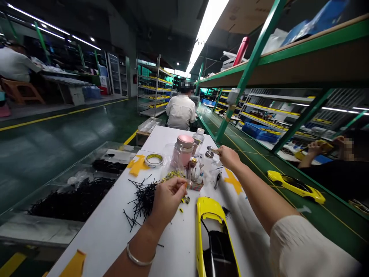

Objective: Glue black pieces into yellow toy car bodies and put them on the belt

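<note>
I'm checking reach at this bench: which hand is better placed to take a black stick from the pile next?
Probably the left hand: it is just beside the pile of black sticks, though it looks pinched shut. The right hand is farther off, apparently holding a small tool near a round container.

Glaring ceiling light (209, 25), otherwise dim

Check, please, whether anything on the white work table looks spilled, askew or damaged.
The thin black sticks lie in a loose, tangled heap beside the left hand, with strays scattered apart from it; this looks untidy, perhaps spilled. The glossy yellow model car shell shows no obvious break in view.
</note>
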`<state>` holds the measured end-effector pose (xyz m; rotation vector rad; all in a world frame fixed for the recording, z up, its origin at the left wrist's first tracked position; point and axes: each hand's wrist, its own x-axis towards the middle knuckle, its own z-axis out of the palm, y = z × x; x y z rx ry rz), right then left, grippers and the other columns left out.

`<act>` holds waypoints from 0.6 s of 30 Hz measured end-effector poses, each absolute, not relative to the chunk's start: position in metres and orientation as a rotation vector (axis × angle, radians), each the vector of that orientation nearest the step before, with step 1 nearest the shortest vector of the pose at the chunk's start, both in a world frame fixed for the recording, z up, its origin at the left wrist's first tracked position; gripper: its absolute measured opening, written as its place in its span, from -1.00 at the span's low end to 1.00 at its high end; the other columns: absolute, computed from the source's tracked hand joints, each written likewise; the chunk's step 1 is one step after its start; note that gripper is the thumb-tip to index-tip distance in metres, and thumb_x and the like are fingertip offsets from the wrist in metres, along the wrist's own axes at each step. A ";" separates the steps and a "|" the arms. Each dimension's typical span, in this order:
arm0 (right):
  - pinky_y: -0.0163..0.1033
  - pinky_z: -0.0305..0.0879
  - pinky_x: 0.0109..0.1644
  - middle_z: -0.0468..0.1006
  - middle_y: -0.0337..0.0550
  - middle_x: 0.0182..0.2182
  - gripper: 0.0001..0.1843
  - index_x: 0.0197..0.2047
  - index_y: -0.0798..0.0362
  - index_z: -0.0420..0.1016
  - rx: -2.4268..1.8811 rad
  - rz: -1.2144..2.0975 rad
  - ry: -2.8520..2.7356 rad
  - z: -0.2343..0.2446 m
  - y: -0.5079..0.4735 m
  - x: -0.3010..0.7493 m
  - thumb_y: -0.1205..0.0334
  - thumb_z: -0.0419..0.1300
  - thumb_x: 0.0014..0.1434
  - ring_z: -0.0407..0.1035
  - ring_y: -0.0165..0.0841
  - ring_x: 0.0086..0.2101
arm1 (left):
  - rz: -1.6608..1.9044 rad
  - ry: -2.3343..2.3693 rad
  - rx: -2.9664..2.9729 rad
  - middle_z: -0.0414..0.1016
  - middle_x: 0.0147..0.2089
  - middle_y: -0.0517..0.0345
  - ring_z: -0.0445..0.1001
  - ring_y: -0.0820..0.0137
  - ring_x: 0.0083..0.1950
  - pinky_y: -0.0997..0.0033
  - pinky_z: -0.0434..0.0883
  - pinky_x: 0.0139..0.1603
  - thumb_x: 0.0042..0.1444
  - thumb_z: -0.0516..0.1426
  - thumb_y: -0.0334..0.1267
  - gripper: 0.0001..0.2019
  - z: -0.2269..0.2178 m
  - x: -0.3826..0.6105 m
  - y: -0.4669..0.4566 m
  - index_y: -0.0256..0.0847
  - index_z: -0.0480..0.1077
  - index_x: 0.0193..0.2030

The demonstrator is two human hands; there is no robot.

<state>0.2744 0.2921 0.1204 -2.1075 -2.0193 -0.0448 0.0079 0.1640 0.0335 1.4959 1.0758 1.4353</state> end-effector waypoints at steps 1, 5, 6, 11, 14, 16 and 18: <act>0.03 0.46 0.11 0.53 -0.04 0.06 -0.70 0.10 0.07 0.51 -2.101 -0.083 -2.063 0.117 0.293 0.276 0.10 0.25 0.39 0.47 -0.19 0.01 | 1.437 1.064 1.497 0.60 -0.51 0.14 0.55 0.39 -0.49 0.48 0.47 -0.45 0.12 0.19 -0.20 -0.82 0.034 0.009 0.163 -0.23 0.59 -0.28; -0.11 0.42 0.00 0.54 -0.05 0.05 -0.75 0.10 0.03 0.56 -2.058 -0.209 -2.160 0.106 0.295 0.279 0.23 0.18 0.41 0.46 -0.22 -0.04 | 1.434 1.035 1.513 0.61 -0.50 0.13 0.56 0.39 -0.50 0.48 0.49 -0.45 0.14 0.18 -0.22 -0.82 0.033 0.012 0.162 -0.23 0.60 -0.27; -0.18 0.38 -0.07 0.55 -0.06 0.04 -0.74 0.09 0.00 0.59 -2.053 -0.234 -2.164 0.104 0.295 0.278 0.29 0.17 0.40 0.46 -0.22 -0.06 | 1.431 1.032 1.519 0.61 -0.50 0.13 0.56 0.39 -0.50 0.48 0.49 -0.44 0.13 0.18 -0.23 -0.83 0.033 0.013 0.162 -0.23 0.60 -0.27; -0.24 0.14 -0.30 0.57 -0.10 0.05 -0.59 0.01 -0.16 0.69 -2.064 -0.314 -2.118 0.100 0.293 0.273 0.43 0.15 0.25 0.46 -0.18 -0.09 | 1.431 1.058 1.533 0.60 -0.52 0.16 0.55 0.42 -0.51 0.52 0.49 -0.45 0.12 0.20 -0.26 -0.84 0.034 0.011 0.161 -0.23 0.61 -0.26; -0.24 0.12 -0.28 0.57 -0.12 0.07 -0.58 0.02 -0.16 0.68 -2.065 -0.316 -2.097 0.099 0.290 0.272 0.43 0.15 0.24 0.45 -0.17 -0.10 | 1.420 1.097 1.530 0.60 -0.50 0.18 0.56 0.44 -0.49 0.54 0.48 -0.43 0.11 0.22 -0.26 -0.85 0.034 0.009 0.162 -0.22 0.61 -0.24; -0.23 0.13 -0.25 0.56 -0.11 0.09 -0.59 0.03 -0.14 0.68 -2.060 -0.299 -2.085 0.098 0.288 0.272 0.42 0.14 0.25 0.43 -0.17 -0.09 | 1.409 1.124 1.529 0.59 -0.49 0.19 0.56 0.45 -0.46 0.55 0.48 -0.40 0.11 0.24 -0.25 -0.85 0.033 0.008 0.163 -0.22 0.62 -0.23; -0.23 0.15 -0.23 0.55 -0.09 0.10 -0.59 0.03 -0.10 0.67 -2.050 -0.271 -2.077 0.098 0.287 0.273 0.42 0.13 0.24 0.42 -0.16 -0.07 | 1.400 1.147 1.531 0.59 -0.49 0.20 0.56 0.46 -0.45 0.55 0.48 -0.38 0.11 0.25 -0.24 -0.85 0.032 0.008 0.163 -0.22 0.61 -0.23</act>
